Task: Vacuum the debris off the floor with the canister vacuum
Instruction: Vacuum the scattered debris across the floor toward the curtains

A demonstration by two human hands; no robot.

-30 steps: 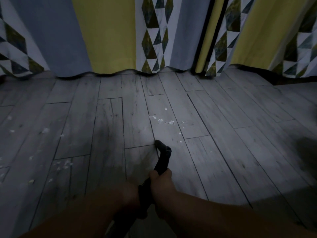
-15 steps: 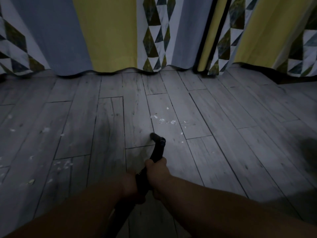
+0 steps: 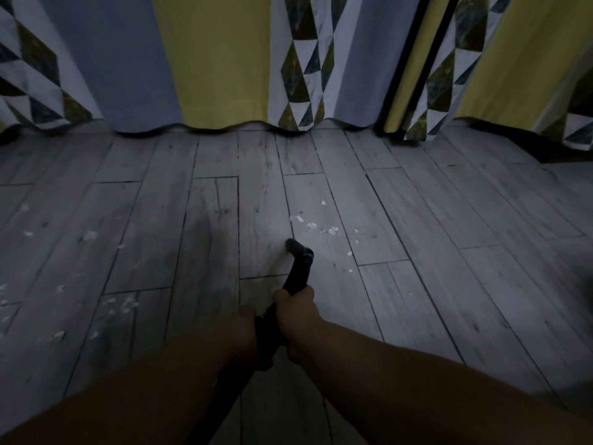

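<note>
Two hands, left hand (image 3: 247,334) behind right hand (image 3: 296,313), clench a black curved vacuum nozzle (image 3: 301,264) angled down at grey floor planks (image 3: 449,284). White crumbs (image 3: 313,225) lie just beyond its tip, well short of yellow-grey curtain hems (image 3: 221,118).

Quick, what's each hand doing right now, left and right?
Left hand: closed around the black vacuum hose.
Right hand: closed around the same hose, just ahead of the left.
</note>
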